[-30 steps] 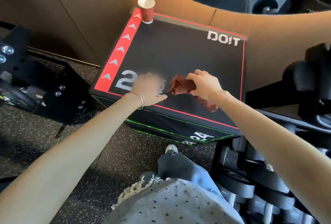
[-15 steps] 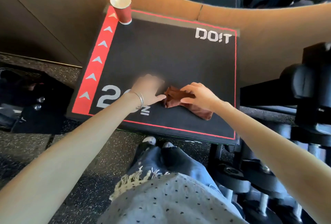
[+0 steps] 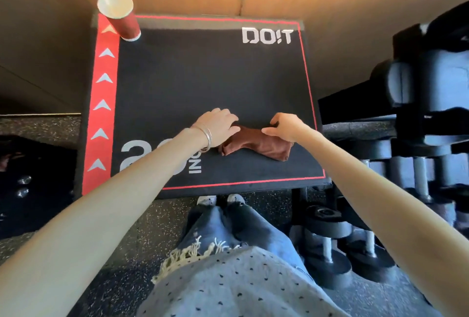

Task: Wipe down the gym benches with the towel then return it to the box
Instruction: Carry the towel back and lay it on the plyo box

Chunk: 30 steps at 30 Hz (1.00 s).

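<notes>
- red paper cup (image 3: 121, 18): upright on the box (image 3: 203, 75) top, in the 11 o'clock corner.
- left hand (image 3: 218, 126): fingers curled, gripping the 10 o'clock end of the towel (image 3: 256, 143).
- towel: brown, crumpled, lying on the box top at about 5 o'clock from centre.
- right hand (image 3: 286, 126): pinching the towel's edge at 1 o'clock.
- dumbbells (image 3: 330, 240): off the box, at 4 o'clock.
</notes>
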Available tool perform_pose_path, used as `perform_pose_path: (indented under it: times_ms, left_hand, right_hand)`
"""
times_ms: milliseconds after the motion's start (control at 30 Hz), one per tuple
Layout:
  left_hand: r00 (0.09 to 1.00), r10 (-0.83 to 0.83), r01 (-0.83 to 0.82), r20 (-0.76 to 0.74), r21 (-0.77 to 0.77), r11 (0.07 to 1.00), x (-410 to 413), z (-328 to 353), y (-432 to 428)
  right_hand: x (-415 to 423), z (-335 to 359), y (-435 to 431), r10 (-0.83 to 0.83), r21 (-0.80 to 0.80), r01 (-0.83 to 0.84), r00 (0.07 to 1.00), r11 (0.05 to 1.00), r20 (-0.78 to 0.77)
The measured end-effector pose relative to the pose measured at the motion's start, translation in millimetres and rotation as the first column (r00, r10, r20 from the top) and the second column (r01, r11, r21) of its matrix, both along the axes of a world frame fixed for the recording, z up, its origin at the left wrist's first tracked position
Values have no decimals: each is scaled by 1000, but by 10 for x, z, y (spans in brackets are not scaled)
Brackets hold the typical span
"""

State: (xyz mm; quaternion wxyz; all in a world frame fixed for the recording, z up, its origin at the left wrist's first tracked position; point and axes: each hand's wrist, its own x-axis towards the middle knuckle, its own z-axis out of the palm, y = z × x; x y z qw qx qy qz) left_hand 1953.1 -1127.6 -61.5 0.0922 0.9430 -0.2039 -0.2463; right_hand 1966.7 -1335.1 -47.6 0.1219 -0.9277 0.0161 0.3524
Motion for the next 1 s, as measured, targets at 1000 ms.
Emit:
perform_pose_path:
  times_ms: [1000]
  left_hand:
    - [984,-58,36,166,136,990,-74,-223,-188]
  right_hand:
    - [-309,-233,90,190,-20,-198,904,980,384]
